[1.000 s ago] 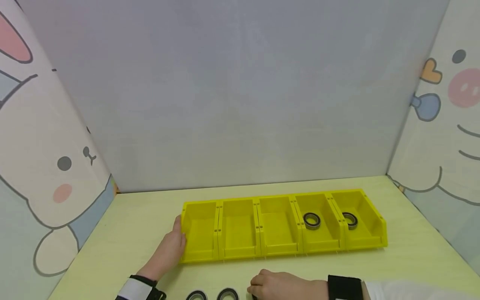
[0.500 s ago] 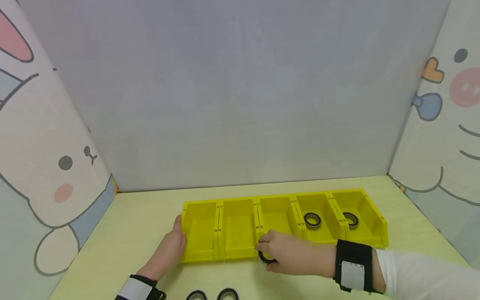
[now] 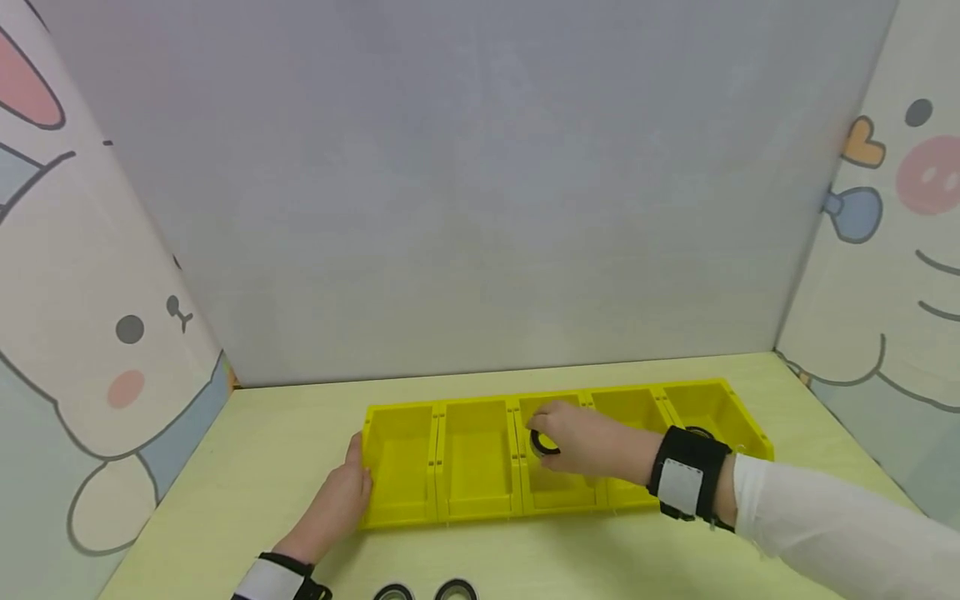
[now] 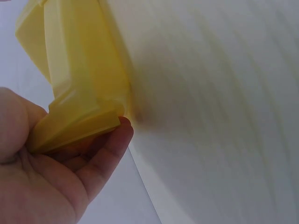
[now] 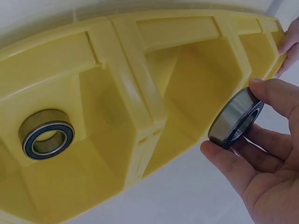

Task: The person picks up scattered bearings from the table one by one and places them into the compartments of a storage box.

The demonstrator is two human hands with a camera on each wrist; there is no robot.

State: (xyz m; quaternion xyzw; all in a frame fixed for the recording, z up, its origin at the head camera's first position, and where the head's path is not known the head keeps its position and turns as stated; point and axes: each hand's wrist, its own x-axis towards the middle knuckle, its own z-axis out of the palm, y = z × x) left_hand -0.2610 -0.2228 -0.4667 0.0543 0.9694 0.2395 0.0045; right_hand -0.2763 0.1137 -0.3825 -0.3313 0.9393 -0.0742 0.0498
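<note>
My right hand (image 3: pixel 581 437) pinches a ball bearing (image 5: pixel 230 116) between thumb and fingers, tilted, over the middle compartment of a yellow row of bins (image 3: pixel 405 454). The held bearing's dark seal and steel outer ring show in the right wrist view. Around the left end of the bin row curls my left hand (image 3: pixel 341 500), thumb on one side and fingers under its edge (image 4: pixel 77 133). One bearing (image 5: pixel 44 117) lies in the compartment beside the middle one; my right forearm hides it in the head view. Another bearing (image 3: pixel 700 432) shows partly in the rightmost compartment.
Two more bearings (image 3: pixel 457 588) lie on the pale yellow table (image 3: pixel 300 425) at the near edge of the head view, in front of the bins. A grey wall (image 3: pixel 480 208) stands behind, with cartoon-printed panels (image 3: pixel 60 333) at both sides.
My right hand has picked up a bearing from the near table and carried it forward over the bins' front edge to the middle compartment. The left hand has stayed at the bins' left end.
</note>
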